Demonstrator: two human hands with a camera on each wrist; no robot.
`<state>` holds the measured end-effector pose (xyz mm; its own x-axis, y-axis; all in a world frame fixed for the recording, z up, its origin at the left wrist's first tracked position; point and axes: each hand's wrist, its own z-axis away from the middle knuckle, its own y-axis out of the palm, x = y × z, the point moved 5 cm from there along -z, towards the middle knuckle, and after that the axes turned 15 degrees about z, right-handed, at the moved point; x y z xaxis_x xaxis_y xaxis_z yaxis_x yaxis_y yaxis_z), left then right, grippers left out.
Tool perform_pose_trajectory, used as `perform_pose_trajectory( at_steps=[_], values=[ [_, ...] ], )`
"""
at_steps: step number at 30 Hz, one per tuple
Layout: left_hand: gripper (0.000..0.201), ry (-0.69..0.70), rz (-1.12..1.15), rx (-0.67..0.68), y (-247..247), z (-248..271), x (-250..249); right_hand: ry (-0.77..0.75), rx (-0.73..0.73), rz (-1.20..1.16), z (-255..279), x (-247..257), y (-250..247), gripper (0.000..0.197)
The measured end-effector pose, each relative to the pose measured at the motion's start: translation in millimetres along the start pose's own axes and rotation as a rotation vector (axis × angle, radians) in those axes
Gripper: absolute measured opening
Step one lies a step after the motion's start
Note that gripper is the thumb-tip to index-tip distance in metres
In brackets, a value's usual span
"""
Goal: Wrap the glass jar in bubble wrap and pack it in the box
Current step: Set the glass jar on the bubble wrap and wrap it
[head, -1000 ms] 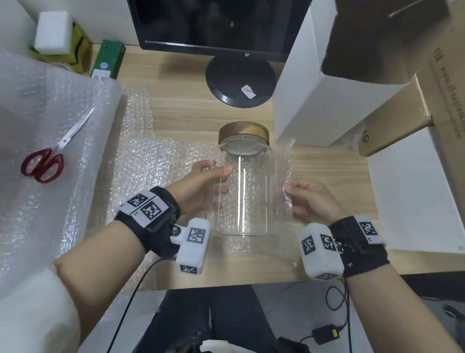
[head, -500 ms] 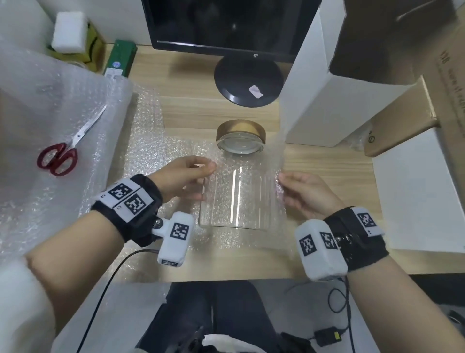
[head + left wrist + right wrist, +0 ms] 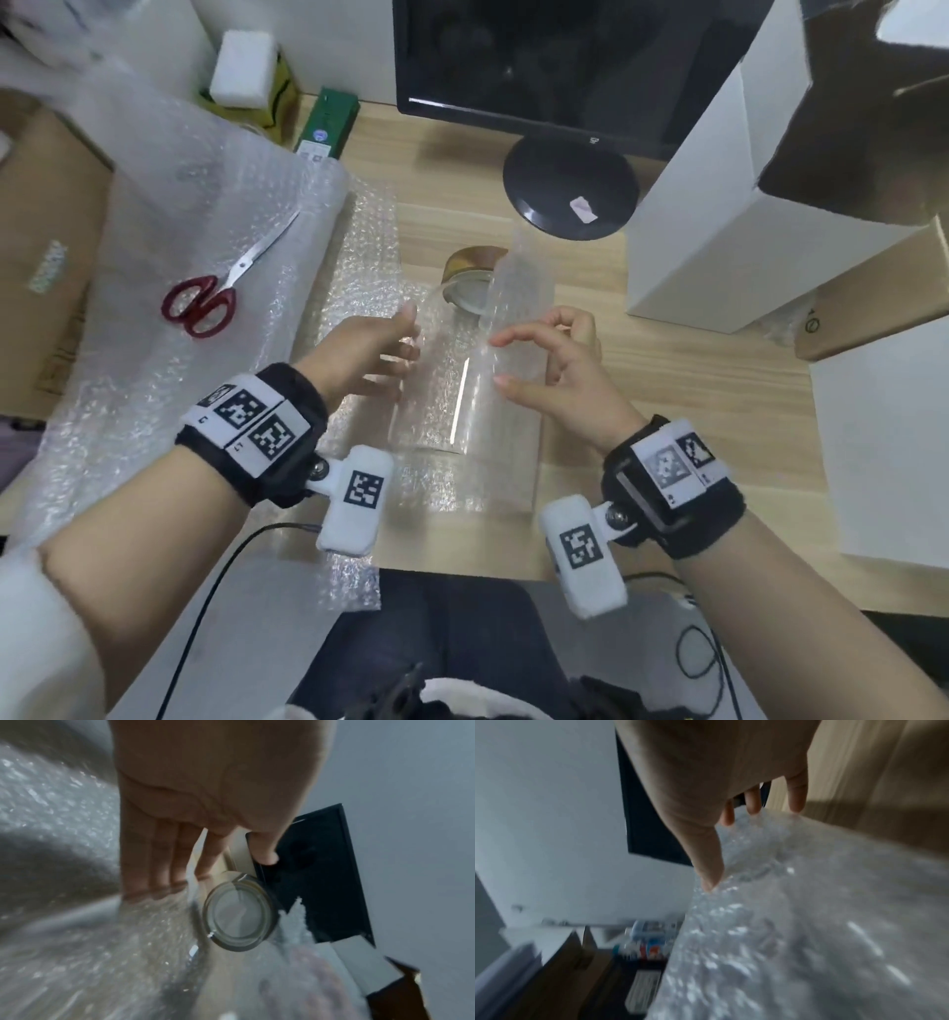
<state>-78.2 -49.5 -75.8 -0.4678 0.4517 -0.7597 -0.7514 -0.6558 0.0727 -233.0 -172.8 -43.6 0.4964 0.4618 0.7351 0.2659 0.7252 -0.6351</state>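
The glass jar (image 3: 436, 395) lies on its side on a bubble wrap sheet (image 3: 359, 293), its gold lid (image 3: 470, 259) pointing away from me. My right hand (image 3: 549, 354) pinches the sheet's right edge between thumb and fingers and holds that flap up over the jar. In the right wrist view the right hand (image 3: 718, 801) has its thumb on the bubble wrap (image 3: 795, 923). My left hand (image 3: 375, 349) touches the jar's left side with straight fingers. The left wrist view shows the left hand (image 3: 180, 852) beside the jar's round end (image 3: 240, 914). A tall white box (image 3: 719, 231) stands open at the right.
Red-handled scissors (image 3: 205, 303) lie on a bubble wrap roll (image 3: 154, 205) at the left, beside a cardboard box (image 3: 46, 257). A monitor stand (image 3: 565, 190) sits just behind the jar. A brown carton (image 3: 873, 303) and a white surface (image 3: 883, 452) fill the right side.
My right hand has lifted the wrap's right edge and carried it leftward over the jar. My left hand has stayed at the jar's left side.
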Motion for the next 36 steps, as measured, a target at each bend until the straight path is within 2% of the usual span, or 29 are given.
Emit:
perform_pose_trajectory(
  at_steps=[2,4,6,9,12,14,16,18,20,22,24,26,28,31,32,33,35,36],
  values=[
    [0.093,-0.125,0.049,0.104,0.3,7.2,-2.0,-0.023,-0.017,0.071,-4.0,12.1,10.3,0.029],
    [0.129,-0.188,0.000,0.200,1.3,11.6,-2.2,-0.056,-0.042,0.164,-7.6,24.1,19.5,0.026],
    [0.140,-0.194,-0.068,0.229,0.4,10.1,-0.5,-0.086,-0.049,0.227,-10.7,32.7,25.1,0.029],
    [0.137,-0.190,-0.078,0.189,-8.7,4.0,5.1,-0.072,-0.043,0.152,-15.6,33.0,24.7,0.044],
    [0.130,-0.184,-0.023,0.227,-21.0,-1.1,13.6,0.147,-0.035,0.006,-18.7,7.8,20.2,0.072],
    [0.128,-0.188,0.012,0.272,-27.2,-2.9,19.0,0.322,0.108,-0.148,-14.3,-9.8,27.3,0.094],
    [0.107,-0.209,0.139,0.340,-25.5,0.2,20.0,0.415,0.227,-0.397,-8.6,-19.4,38.5,0.113],
    [0.097,-0.224,0.255,0.401,-22.3,2.4,21.8,0.421,0.261,-0.527,-5.6,-22.9,43.0,0.110],
    [0.110,-0.210,0.269,0.403,-19.6,0.6,22.8,0.404,0.252,-0.575,-6.4,-27.4,44.4,0.101],
    [0.120,-0.204,0.271,0.396,-13.8,-0.3,22.7,0.397,0.259,-0.632,-7.1,-32.0,44.7,0.103],
    [0.125,-0.215,0.298,0.388,-4.2,-2.7,24.5,0.413,0.243,-0.649,-3.7,-34.0,39.6,0.089],
    [0.120,-0.230,0.325,0.416,14.3,-0.1,24.5,0.435,0.213,-0.656,3.1,-37.6,28.9,0.075],
    [0.109,-0.235,0.362,0.445,32.4,-1.2,25.9,0.446,0.182,-0.693,11.1,-45.4,15.7,0.073],
    [0.132,-0.252,0.400,0.424,55.2,-12.6,33.8,0.461,0.159,-0.692,22.4,-59.3,-3.8,0.071],
    [0.128,-0.266,0.393,0.457,66.5,-12.0,32.9,0.462,0.157,-0.697,25.9,-63.9,-9.5,0.071],
    [0.109,-0.285,0.369,0.511,78.3,-10.2,30.6,0.462,0.154,-0.713,29.0,-69.4,-14.7,0.074],
    [0.037,-0.265,0.296,0.584,97.4,-1.6,21.0,0.470,0.144,-0.736,33.5,-79.4,-22.2,0.075],
    [0.021,-0.239,0.224,0.579,101.2,0.6,17.5,0.473,0.132,-0.731,34.8,-82.1,-25.8,0.070]
  ],
)
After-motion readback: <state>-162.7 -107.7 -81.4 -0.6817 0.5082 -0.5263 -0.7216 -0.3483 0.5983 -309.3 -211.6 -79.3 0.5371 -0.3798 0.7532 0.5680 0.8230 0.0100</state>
